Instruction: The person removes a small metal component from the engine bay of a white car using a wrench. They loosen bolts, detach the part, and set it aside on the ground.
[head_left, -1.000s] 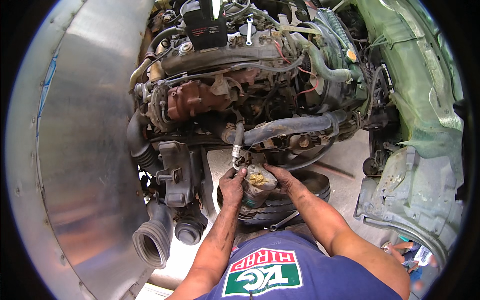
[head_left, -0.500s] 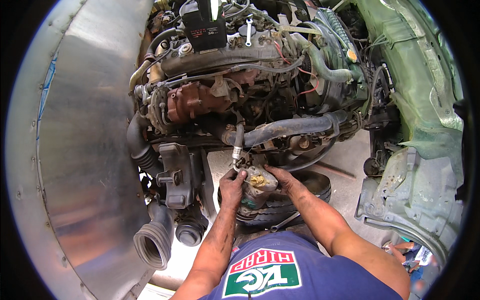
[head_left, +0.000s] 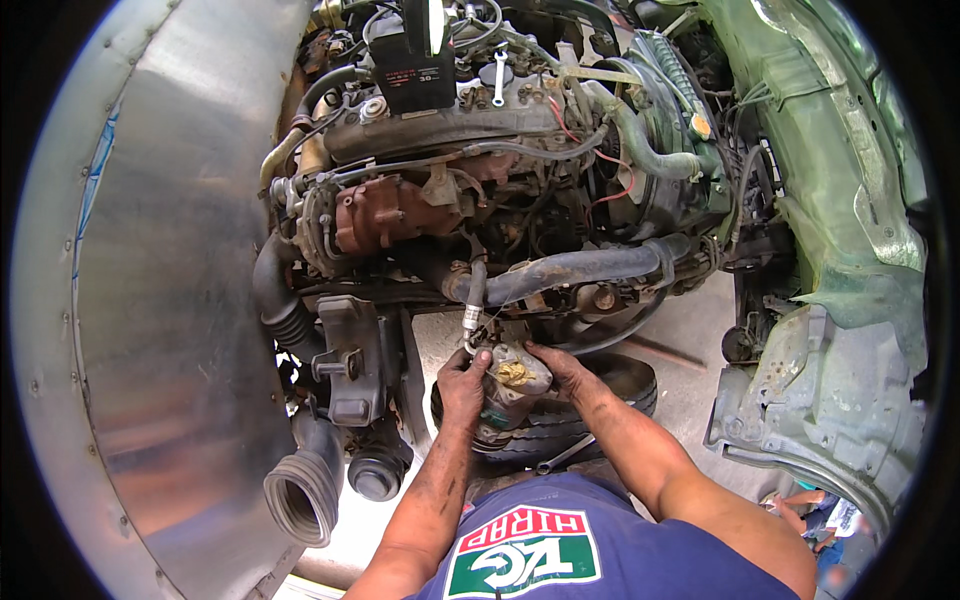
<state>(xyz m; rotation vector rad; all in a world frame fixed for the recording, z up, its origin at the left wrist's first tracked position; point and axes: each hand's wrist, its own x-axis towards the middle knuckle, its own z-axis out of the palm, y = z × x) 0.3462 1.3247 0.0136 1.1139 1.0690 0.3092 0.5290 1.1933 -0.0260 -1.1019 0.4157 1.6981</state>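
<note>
Cupping a grimy grey metal barrel-shaped part (head_left: 510,390) from both sides, the two bare hands work in front of the person's torso in the head view. The left hand (head_left: 463,388) presses its thumb against the part's upper left, its fingers mostly hidden; the right hand (head_left: 562,370) bears on the opposite side near the upper edge, and how far it wraps underneath cannot be told. In the picture the part lies below the exposed metal engine (head_left: 440,130) and over a black rubber tyre (head_left: 545,427). A crumpled yellow wad (head_left: 514,374) sits on its upper face.

As for progress, the part looks free of the engine's mounts and borne by the hands, while a dark grey rubber hose with a silver metal end (head_left: 478,285) comes down to its upper left. Whether that joint is fastened, and so what is left, does not show.

Its rounded end faces up toward the camera; its long axis seems to slope down and toward the person's left, the lower end partly hidden. A steel spanner (head_left: 566,454) lies near the tyre's lower edge.
</note>
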